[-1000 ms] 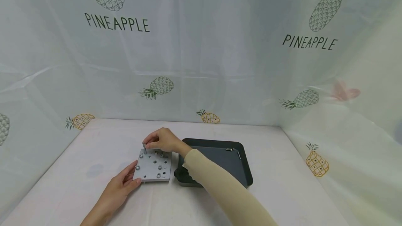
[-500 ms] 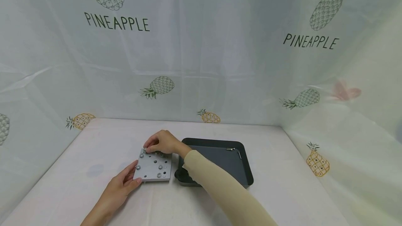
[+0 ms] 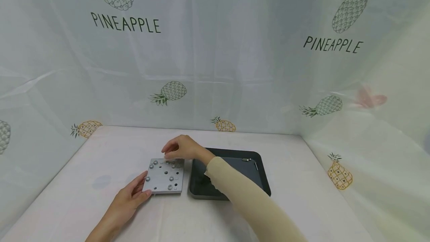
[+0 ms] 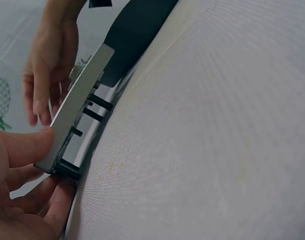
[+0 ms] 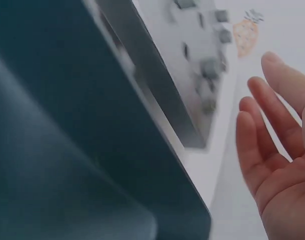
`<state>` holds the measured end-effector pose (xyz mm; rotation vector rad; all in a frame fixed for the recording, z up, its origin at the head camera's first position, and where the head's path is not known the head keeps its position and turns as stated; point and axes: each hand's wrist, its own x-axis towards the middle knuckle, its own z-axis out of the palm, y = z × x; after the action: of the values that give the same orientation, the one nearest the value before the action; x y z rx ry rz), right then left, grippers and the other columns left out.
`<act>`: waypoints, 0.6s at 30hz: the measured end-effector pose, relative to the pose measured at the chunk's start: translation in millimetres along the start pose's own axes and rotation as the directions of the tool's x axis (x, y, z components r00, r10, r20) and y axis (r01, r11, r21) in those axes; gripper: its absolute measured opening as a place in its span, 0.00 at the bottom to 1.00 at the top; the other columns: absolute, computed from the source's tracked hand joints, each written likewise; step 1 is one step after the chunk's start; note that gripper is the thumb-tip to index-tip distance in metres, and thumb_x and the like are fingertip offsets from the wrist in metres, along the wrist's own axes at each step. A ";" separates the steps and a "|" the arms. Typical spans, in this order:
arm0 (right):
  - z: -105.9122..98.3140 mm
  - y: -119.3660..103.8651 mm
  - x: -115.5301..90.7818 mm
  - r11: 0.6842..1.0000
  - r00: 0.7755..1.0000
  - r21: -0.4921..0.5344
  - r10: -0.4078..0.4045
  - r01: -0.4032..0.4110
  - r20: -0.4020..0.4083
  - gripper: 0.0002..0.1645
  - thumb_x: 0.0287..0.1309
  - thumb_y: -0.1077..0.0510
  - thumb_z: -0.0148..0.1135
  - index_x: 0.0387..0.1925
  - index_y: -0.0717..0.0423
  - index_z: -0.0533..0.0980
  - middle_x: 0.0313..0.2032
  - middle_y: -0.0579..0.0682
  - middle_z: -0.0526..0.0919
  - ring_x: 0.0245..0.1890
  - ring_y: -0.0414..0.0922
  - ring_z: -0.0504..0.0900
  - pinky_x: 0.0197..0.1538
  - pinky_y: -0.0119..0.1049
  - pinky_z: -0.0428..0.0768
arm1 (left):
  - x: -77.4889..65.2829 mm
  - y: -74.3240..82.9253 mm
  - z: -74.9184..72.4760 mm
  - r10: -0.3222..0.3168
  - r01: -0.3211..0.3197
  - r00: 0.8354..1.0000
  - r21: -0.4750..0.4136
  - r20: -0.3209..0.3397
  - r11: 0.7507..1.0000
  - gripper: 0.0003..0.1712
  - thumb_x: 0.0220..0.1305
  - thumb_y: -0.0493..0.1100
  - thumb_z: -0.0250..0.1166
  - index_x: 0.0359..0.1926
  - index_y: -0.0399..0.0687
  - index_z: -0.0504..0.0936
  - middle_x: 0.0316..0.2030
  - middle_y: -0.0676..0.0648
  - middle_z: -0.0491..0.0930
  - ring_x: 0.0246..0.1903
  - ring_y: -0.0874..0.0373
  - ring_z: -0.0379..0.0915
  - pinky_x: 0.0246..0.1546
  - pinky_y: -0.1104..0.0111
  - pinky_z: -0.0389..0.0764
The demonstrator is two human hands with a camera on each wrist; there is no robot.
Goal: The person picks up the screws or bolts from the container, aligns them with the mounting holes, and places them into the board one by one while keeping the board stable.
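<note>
A square metal plate with holes and several socket head bolts lies left of the dark tray. My left hand grips its near left corner, thumb at the upper face and fingers below, as the left wrist view shows. Dark bolt shanks stick out under the plate there. One bolt sits low in the far left corner, its head close to the surface. Over the plate's far edge hovers my right hand; in the right wrist view its fingers are loosely bent, apart, and hold nothing.
Just right of the plate stands the dark shallow tray, partly covered by the right sleeve. Two loose bolts, one lying crosswise and another bolt, rest in it. A pineapple-print sheet hangs behind the table.
The bolt that the right hand pinched upright went down into the plate's far left corner. The right hand then let go and moved to the right. The left hand stayed put.
</note>
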<state>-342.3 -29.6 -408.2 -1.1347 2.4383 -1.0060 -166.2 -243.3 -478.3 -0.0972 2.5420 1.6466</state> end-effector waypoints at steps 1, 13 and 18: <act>-6.2 0.3 -3.8 1.000 1.000 0.000 -0.004 0.004 0.003 0.16 0.67 0.55 0.74 0.54 0.55 0.88 0.39 0.36 0.89 0.39 0.30 0.84 0.48 0.23 0.83 | -0.1 -0.2 -0.1 0.000 0.000 1.000 0.003 -0.001 1.000 0.45 0.77 0.48 0.67 0.85 0.45 0.55 0.76 0.33 0.67 0.74 0.42 0.68 0.59 0.84 0.75; -89.0 20.4 -83.5 0.997 1.000 -0.067 -0.027 0.027 -0.005 0.17 0.68 0.54 0.74 0.56 0.49 0.86 0.50 0.45 0.90 0.47 0.35 0.86 0.57 0.32 0.85 | -0.9 0.5 0.3 -0.011 0.011 1.000 0.000 0.005 1.000 0.45 0.77 0.47 0.66 0.85 0.46 0.54 0.77 0.32 0.65 0.75 0.41 0.65 0.58 0.87 0.74; -116.7 34.0 -127.2 0.987 0.999 -0.161 0.022 -0.025 -0.025 0.17 0.67 0.56 0.74 0.56 0.50 0.86 0.51 0.49 0.90 0.47 0.37 0.87 0.54 0.33 0.87 | -1.3 -0.1 0.7 -0.011 0.011 1.000 -0.002 0.008 1.000 0.46 0.77 0.47 0.67 0.85 0.46 0.53 0.77 0.32 0.65 0.76 0.42 0.65 0.55 0.90 0.71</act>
<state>-336.1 137.3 -353.0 -1.1467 2.5852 -0.8313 -164.8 -242.7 -478.5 -0.1045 2.5302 1.6419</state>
